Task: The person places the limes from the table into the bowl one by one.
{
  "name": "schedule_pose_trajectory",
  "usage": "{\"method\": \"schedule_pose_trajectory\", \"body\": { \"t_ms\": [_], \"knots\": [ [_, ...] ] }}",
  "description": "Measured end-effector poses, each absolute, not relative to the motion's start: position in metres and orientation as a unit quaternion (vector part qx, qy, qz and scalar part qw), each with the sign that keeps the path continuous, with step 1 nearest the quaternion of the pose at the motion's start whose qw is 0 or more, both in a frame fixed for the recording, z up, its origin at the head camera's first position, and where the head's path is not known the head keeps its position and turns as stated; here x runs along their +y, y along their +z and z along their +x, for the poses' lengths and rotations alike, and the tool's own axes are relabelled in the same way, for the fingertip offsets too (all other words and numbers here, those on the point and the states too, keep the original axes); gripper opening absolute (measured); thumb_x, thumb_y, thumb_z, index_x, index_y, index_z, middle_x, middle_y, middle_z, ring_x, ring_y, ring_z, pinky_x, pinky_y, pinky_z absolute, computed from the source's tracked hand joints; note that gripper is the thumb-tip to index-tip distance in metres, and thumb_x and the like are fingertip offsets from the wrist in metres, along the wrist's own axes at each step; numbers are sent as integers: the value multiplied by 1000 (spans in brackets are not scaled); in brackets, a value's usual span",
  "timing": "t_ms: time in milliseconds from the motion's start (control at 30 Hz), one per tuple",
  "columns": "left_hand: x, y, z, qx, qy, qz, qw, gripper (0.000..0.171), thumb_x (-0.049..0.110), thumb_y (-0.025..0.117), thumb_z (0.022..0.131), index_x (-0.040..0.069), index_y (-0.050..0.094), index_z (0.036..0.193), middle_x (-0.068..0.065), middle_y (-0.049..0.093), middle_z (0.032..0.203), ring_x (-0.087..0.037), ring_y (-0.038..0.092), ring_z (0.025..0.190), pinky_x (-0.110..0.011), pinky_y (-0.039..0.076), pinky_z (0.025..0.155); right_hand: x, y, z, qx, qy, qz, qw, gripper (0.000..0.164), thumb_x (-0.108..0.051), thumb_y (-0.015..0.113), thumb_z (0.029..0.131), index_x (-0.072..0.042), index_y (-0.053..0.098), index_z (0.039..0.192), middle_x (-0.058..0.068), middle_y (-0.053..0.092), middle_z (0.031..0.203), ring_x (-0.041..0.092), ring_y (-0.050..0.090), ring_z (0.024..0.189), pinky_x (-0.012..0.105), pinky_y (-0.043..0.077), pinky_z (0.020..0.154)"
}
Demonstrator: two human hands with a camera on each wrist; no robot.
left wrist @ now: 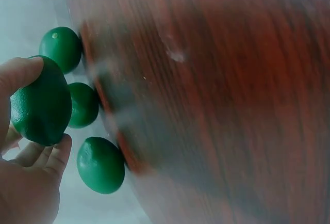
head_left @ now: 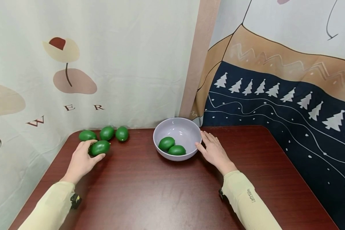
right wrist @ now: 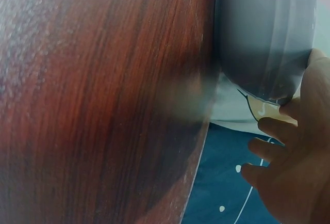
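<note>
My left hand (head_left: pixel 81 158) grips a green lime (head_left: pixel 100 148) between thumb and fingers at the left of the table. In the left wrist view the held lime (left wrist: pixel 42 101) overlaps the ones behind it. Three more limes lie near the back left edge: one at the left (head_left: pixel 87 135), a middle one (head_left: pixel 107 133) and a right one (head_left: pixel 122 134). A pale lilac bowl (head_left: pixel 187 131) stands at the back centre, with two limes (head_left: pixel 176 150) inside. With fingers extended, my right hand (head_left: pixel 215 151) touches the bowl's right side, thumb at the rim.
The dark red-brown wooden table (head_left: pixel 149 191) meets a pale printed curtain (head_left: pixel 138 64) along its back. A navy hanging with white trees (head_left: pixel 276 108) borders the right side. Both forearms reach in over the table's front.
</note>
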State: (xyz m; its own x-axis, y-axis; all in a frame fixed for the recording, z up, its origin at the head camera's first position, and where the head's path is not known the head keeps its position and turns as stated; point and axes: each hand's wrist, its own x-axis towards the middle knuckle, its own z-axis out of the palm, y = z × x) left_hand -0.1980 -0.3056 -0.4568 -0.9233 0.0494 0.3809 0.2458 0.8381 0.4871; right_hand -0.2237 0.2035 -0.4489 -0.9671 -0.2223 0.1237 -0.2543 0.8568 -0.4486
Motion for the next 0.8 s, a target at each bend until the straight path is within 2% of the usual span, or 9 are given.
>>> {"method": "schedule_pose_trajectory", "body": {
  "t_ms": [200, 433, 600, 800],
  "knots": [
    [-299, -454, -197, -940, -275, -88, 183, 61, 13, 86, 82, -5, 56, 131, -25, 54, 121, -35, 55, 90, -48, 43, 78, 204, -450, -225, -963, 239, 122, 32, 72, -45, 52, 106, -2, 32, 161, 24, 34, 163, 45, 28, 152, 60, 19, 124],
    [-291, -452, -197, -939, -269, -98, 191, 59, 12, 86, 81, -3, 57, 130, -22, 56, 117, -30, 55, 84, -46, 45, 77, 203, -450, -225, -964, 235, 119, 29, 72, -46, 51, 106, -3, 32, 161, 22, 33, 164, 44, 27, 153, 60, 18, 124],
    [-285, -451, -198, -938, -268, -105, 194, 60, 13, 87, 80, -3, 58, 131, -20, 56, 117, -26, 56, 79, -40, 45, 75, 204, -449, -225, -964, 234, 120, 32, 71, -45, 51, 106, -3, 33, 161, 23, 34, 163, 45, 28, 152, 60, 19, 124],
    [-278, -449, -198, -935, -271, -114, 199, 60, 14, 87, 80, -1, 59, 130, -19, 57, 117, -26, 56, 81, -37, 44, 76, 203, -448, -225, -964, 236, 117, 27, 72, -44, 51, 106, -3, 31, 161, 23, 33, 164, 44, 27, 153, 60, 19, 124]
  ]
}}
